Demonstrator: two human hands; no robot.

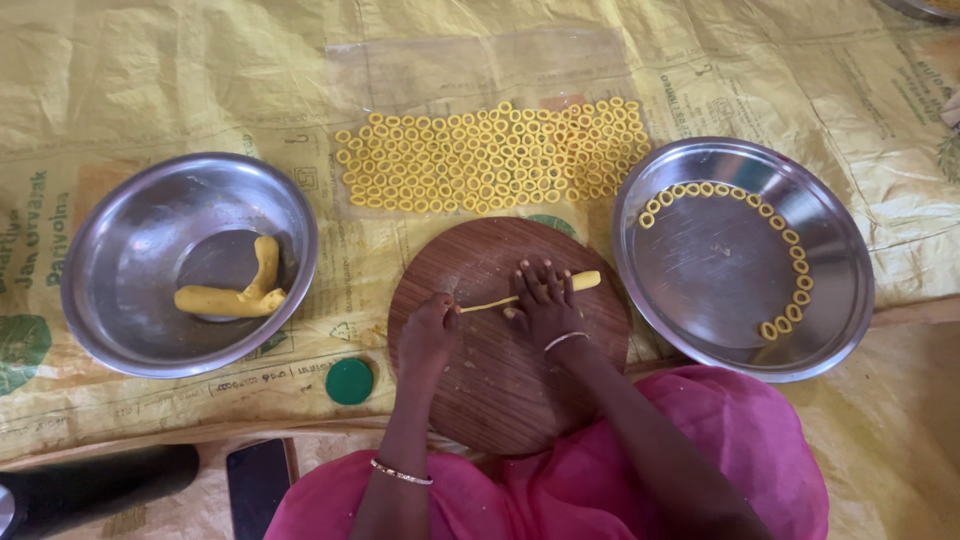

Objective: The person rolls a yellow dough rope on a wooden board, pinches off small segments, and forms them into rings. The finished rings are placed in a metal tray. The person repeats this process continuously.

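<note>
A thin rope of yellow dough (530, 291) is pressed onto the round wooden board (500, 380) under the flat, spread fingers of the right hand (545, 300), so that it can be rolled out evenly. Its thin end is pinched in the closed grip of the left hand (430, 330), apparently to steady it. Finished dough rings (490, 158) are laid out in rows on a clear plastic sheet (400, 70), kept apart for drying perhaps. More rings are ranged along the rim of the steel plate (840, 300); spare dough (235, 295) is kept in the steel bowl (120, 300). Everything rests on a yellow printed sack sheet (150, 90) spread over the floor.
</note>
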